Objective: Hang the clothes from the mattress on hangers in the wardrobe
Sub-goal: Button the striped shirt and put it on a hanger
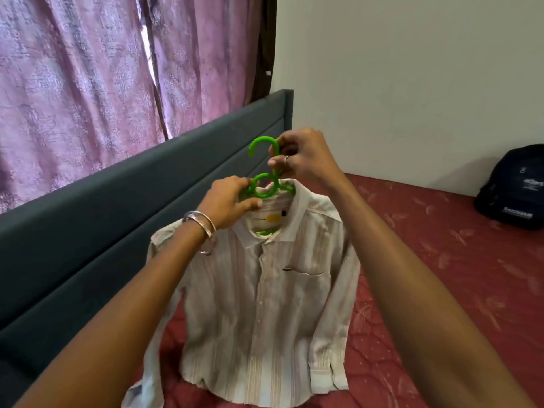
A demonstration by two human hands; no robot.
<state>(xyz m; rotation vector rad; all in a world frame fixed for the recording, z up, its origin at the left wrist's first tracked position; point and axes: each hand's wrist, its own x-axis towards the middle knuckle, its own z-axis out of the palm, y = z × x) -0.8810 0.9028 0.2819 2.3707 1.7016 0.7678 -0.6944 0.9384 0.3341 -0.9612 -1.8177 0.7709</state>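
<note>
Head view: I see both arms reaching forward and up. My right hand pinches the neck of the green hanger below its hook. My left hand grips the hanger's shoulder and the collar. The shirt hangs on it, its hem on the mattress.

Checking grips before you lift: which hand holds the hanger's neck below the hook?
The right hand pinches the green hanger below its hook; the left hand, with the bangle, grips the shirt collar.
</note>
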